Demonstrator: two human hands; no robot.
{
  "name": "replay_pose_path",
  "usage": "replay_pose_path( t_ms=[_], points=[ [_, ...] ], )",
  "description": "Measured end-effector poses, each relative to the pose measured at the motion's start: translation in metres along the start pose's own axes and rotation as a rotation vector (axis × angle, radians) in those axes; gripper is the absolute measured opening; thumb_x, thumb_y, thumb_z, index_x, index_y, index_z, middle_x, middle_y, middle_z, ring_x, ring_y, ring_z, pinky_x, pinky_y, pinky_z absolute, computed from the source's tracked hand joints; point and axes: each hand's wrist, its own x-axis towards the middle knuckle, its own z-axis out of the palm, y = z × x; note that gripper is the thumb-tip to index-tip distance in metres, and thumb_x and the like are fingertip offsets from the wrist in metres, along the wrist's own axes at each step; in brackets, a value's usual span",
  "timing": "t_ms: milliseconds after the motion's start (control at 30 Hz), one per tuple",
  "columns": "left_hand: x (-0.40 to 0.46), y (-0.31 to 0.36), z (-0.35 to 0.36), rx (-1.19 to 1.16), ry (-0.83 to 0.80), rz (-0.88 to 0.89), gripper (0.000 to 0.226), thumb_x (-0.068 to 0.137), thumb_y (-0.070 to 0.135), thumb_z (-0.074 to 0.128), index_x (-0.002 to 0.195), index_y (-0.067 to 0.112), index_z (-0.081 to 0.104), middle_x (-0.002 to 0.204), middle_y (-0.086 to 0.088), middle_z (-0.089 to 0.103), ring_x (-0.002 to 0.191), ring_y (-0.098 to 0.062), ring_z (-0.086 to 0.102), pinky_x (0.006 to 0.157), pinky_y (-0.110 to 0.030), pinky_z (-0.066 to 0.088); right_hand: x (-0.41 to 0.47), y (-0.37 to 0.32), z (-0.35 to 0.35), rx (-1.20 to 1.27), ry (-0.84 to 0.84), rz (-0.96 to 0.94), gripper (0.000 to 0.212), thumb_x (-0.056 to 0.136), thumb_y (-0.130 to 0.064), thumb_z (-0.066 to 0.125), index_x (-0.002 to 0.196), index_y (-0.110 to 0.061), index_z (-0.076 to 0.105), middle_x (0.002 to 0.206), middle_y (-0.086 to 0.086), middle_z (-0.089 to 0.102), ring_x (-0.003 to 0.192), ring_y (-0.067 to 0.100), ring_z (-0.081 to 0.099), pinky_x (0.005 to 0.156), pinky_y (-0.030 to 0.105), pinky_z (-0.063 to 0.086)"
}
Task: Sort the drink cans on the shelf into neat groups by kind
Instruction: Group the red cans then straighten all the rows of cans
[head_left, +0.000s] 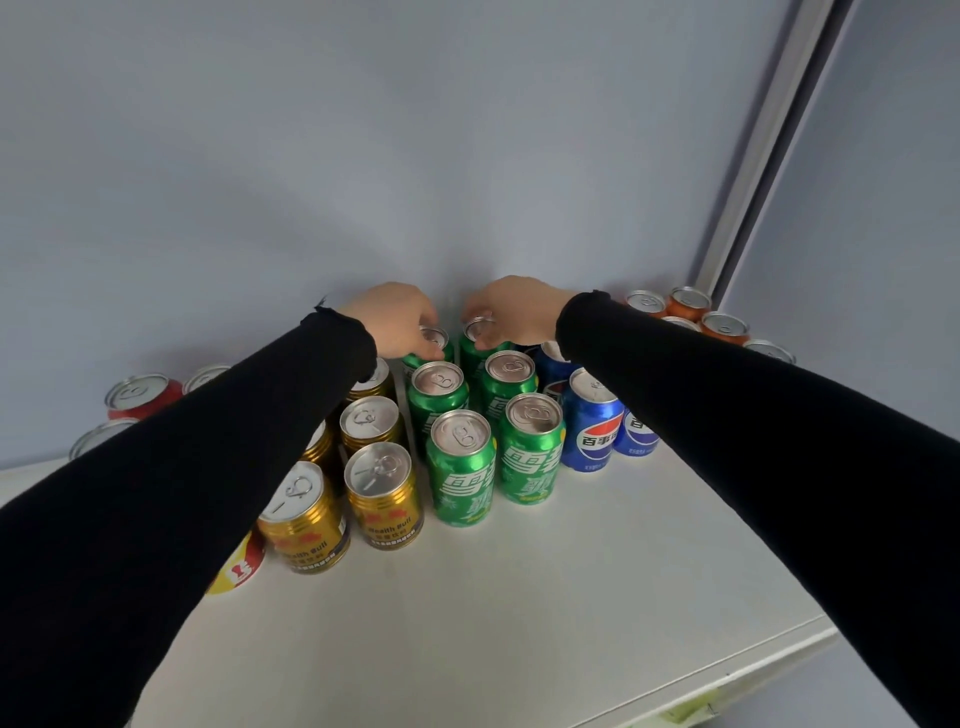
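Note:
Green cans stand in two columns at the middle of the white shelf (519, 597). My left hand (395, 317) grips the top of the back left green can (431, 345). My right hand (511, 312) grips the top of the back right green can (480, 338). In front of them stand more green cans, the nearest pair being one green can (461, 467) and another green can (532, 447). Gold cans (384, 493) are grouped to the left, blue cans (592, 421) to the right. My black sleeves hide parts of both groups.
Red cans (140, 397) stand at the far left, orange cans (688, 304) at the back right by a grey post (769, 140). A yellow and red can (236, 569) peeks from under my left sleeve. The wall rises right behind the cans. The shelf's front edge runs at lower right.

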Motion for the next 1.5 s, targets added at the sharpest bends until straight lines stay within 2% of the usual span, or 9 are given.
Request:
replay_pose_path(
  t_ms=[200,333,467,600,800,933,1200,1400,1500],
  points=[
    [-0.001,0.000,0.005,-0.022,0.022,-0.031,0.056,0.089,0.052,0.065,0.129,0.013,0.064,0.128,-0.009,0.063,0.113,-0.028,0.057,0.087,-0.034,0.043,-0.008,0.006,0.008,0.013,0.072,0.009,0.047,0.092,-0.040,0.063,0.136,-0.022,0.058,0.131,0.007,0.062,0.120,0.029,0.056,0.097,0.037,0.044],
    [-0.008,0.014,-0.005,-0.054,0.086,-0.037,0.071,0.090,0.061,0.058,0.145,0.017,0.050,0.149,-0.008,0.048,0.135,-0.029,0.044,0.107,-0.038,0.034,-0.039,0.028,-0.013,0.269,0.166,0.040,0.048,0.094,-0.038,0.065,0.138,-0.020,0.057,0.133,0.003,0.062,0.117,0.021,0.059,0.098,0.032,0.042],
    [-0.021,0.063,-0.014,-0.158,0.181,0.163,0.056,0.092,0.055,0.059,0.136,0.021,0.058,0.126,-0.004,0.058,0.116,-0.024,0.054,0.086,-0.030,0.036,-0.094,0.063,-0.030,0.295,0.256,0.097,0.037,0.093,-0.032,0.067,0.129,-0.022,0.063,0.124,-0.002,0.065,0.107,0.018,0.062,0.091,0.030,0.045],
    [-0.028,0.124,-0.012,-0.155,0.115,0.317,0.053,0.090,0.050,0.065,0.135,0.021,0.060,0.125,-0.003,0.059,0.112,-0.023,0.057,0.086,-0.028,0.040,-0.145,0.085,-0.014,0.244,0.175,0.170,0.035,0.091,-0.037,0.068,0.124,-0.028,0.064,0.114,-0.005,0.065,0.102,0.018,0.061,0.092,0.039,0.050],
    [-0.024,0.157,0.002,-0.076,0.050,0.369,0.053,0.084,0.058,0.064,0.115,0.015,0.070,0.103,-0.008,0.064,0.095,-0.027,0.060,0.080,-0.042,0.049,-0.177,0.095,0.005,0.212,0.097,0.139,0.047,0.089,-0.043,0.068,0.133,-0.032,0.058,0.113,-0.011,0.061,0.098,0.014,0.060,0.080,0.027,0.046],
    [-0.019,0.160,0.011,-0.059,0.058,0.367,0.041,0.077,0.059,0.067,0.089,0.020,0.071,0.082,-0.002,0.063,0.081,-0.024,0.059,0.070,-0.044,0.049,-0.175,0.098,0.013,0.049,0.091,0.103,0.039,0.089,-0.039,0.068,0.126,-0.027,0.062,0.115,0.000,0.063,0.099,0.023,0.061,0.083,0.038,0.054],
    [-0.017,0.163,0.013,-0.087,0.020,0.350,0.046,0.079,0.053,0.074,0.115,0.025,0.071,0.102,0.003,0.061,0.094,-0.018,0.055,0.082,-0.039,0.046,-0.180,0.100,0.008,0.076,0.020,0.047,0.039,0.089,-0.039,0.069,0.126,-0.028,0.062,0.115,-0.002,0.062,0.101,0.021,0.059,0.088,0.039,0.054],
    [-0.017,0.160,0.006,-0.113,-0.073,0.346,0.056,0.083,0.052,0.073,0.131,0.025,0.064,0.114,0.010,0.060,0.092,-0.010,0.054,0.066,-0.021,0.038,-0.185,0.102,-0.005,0.143,-0.085,0.061,0.044,0.088,-0.040,0.072,0.129,-0.030,0.061,0.118,-0.007,0.064,0.102,0.015,0.061,0.090,0.034,0.054],
    [-0.011,0.151,-0.011,-0.192,-0.018,0.282,0.052,0.089,0.048,0.068,0.134,0.023,0.061,0.124,0.006,0.063,0.094,-0.010,0.057,0.072,-0.021,0.038,-0.182,0.106,-0.025,0.300,-0.010,0.113,0.038,0.090,-0.037,0.070,0.126,-0.026,0.063,0.113,-0.009,0.066,0.099,0.011,0.062,0.086,0.028,0.048]
  ],
)
